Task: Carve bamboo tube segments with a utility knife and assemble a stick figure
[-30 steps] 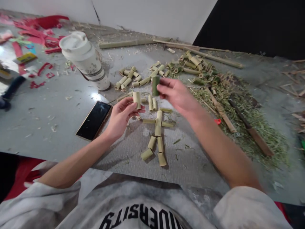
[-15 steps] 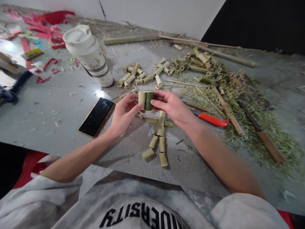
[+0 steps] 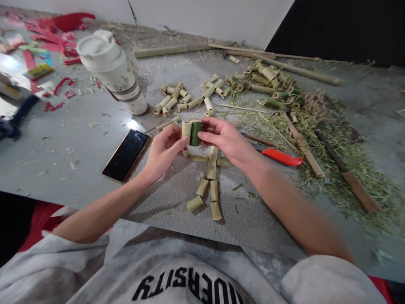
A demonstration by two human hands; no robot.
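My left hand pinches a short pale bamboo piece, held upright above the table. My right hand pinches a darker green bamboo piece and holds it side by side against the pale one. Just below the hands, several cut bamboo pieces lie arranged on the grey table in a stick-figure shape.
A black phone lies left of my hands. A white lidded tumbler leans behind it. Loose bamboo pieces and a heap lie farther back. A red-handled tool, a knife, bamboo shavings and long poles lie to the right. Red paper scraps lie far left.
My right hand brought the green piece down and left until it met the pale piece in my left hand. The two pieces now stay together, raised slightly.
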